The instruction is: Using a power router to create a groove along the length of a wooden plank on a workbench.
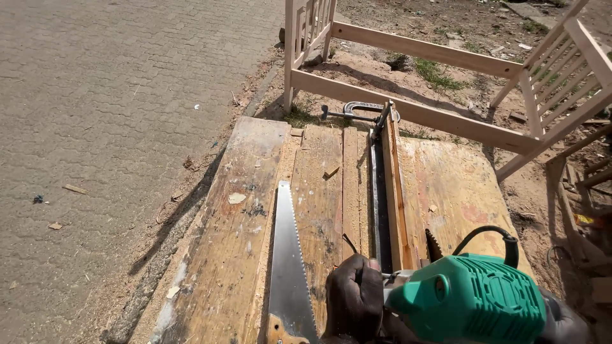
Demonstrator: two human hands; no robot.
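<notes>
My left hand [354, 299] is curled at the near edge of the plank workbench [236, 242], closed on the left side of a green power tool [472, 296] whose black cable loops up behind it. The tool sits at the near end of a long narrow wooden strip [395, 191]. Beside the strip lies a dark metal rail [377, 191], and a metal clamp [357, 113] holds the far end. A handsaw [288, 255] lies flat on the bench just left of my hand, teeth to the right. My right hand is hidden.
An unfinished wooden bed frame [414, 111] with slatted ends stands on the dirt beyond the bench. Paved ground [108, 95] runs along the left. Wood offcuts and scrap lie at the right edge [586, 216]. Sawdust and chips dot the planks.
</notes>
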